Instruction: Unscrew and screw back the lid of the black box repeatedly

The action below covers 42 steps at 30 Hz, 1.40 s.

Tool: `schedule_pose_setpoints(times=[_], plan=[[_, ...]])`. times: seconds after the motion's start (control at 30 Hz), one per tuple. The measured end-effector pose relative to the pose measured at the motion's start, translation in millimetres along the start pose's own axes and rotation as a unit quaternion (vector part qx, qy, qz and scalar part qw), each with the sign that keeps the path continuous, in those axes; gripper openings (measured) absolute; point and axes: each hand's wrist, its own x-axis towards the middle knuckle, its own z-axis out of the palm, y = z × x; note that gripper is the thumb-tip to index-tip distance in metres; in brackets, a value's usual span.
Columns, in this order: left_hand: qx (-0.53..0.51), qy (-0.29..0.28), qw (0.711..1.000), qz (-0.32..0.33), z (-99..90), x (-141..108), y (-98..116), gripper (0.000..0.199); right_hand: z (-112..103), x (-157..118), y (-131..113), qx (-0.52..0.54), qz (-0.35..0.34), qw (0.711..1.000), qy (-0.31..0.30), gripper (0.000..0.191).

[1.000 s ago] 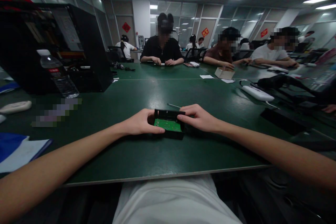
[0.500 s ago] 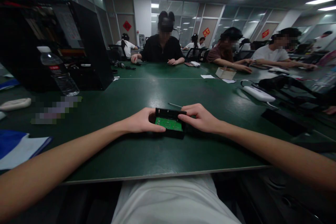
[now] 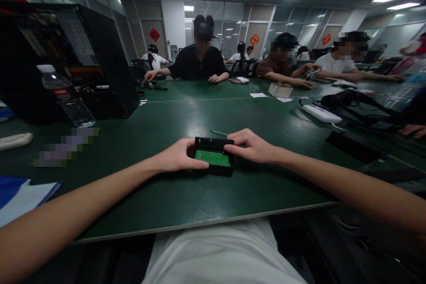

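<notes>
A small black plastic case (image 3: 222, 170) lies tilted between my hands over the green table, with a green circuit board (image 3: 213, 158) inside it. My left hand (image 3: 181, 155) grips the case's left end, thumb along the near edge. On the far side a black wall or cover (image 3: 211, 144) stands up; my right hand (image 3: 251, 145) pinches its right end between thumb and fingers. Just behind the right fingers shows a thin metal shaft with a bit of orange, likely a screwdriver (image 3: 218, 132); whether the hand touches it is hidden.
A water bottle (image 3: 68, 97) stands by a black cabinet (image 3: 109, 71) on the left. Blue-and-white packets (image 3: 28, 199) lie near my left forearm. To the right are a white power strip (image 3: 321, 114), black straps and a small box (image 3: 280, 90). Several people sit around the table.
The view has turned slightly to the right. My hands keep almost the same hold on the case. Across the table, a person's hand has moved outward to the dark items beside it.
</notes>
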Motion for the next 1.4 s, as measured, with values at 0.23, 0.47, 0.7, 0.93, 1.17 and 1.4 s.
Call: schedule_pose_setpoints(times=[0.23,0.47,0.7,0.93,1.17,1.4], plan=[[-0.003,-0.006,1.0,-0.011,0.3,0.4,1.3,0.043,-0.5,1.5,0.3,-0.011,-0.026,1.0,0.0,0.048],[-0.006,-0.012,1.0,0.005,-0.9,1.4,-1.5,0.041,-5.9,2.4,-1.8,-0.009,-0.036,0.999,-0.018,0.048],[0.003,-0.016,1.0,0.016,-1.2,1.5,-2.1,0.038,-5.6,1.7,-2.2,-0.01,-0.03,0.999,-0.023,0.047],[0.019,-0.017,1.0,0.013,-1.6,1.0,-0.3,0.038,-7.1,1.3,-0.5,-0.017,-0.036,0.999,-0.036,0.044],[0.022,-0.02,0.999,0.022,-2.0,1.8,-2.0,0.039,-6.5,1.3,0.9,-0.027,-0.041,0.998,-0.036,0.044],[0.014,-0.018,1.0,0.018,-2.4,1.5,-2.1,0.041,-6.8,2.3,-0.2,-0.023,-0.042,0.998,-0.04,0.043]])
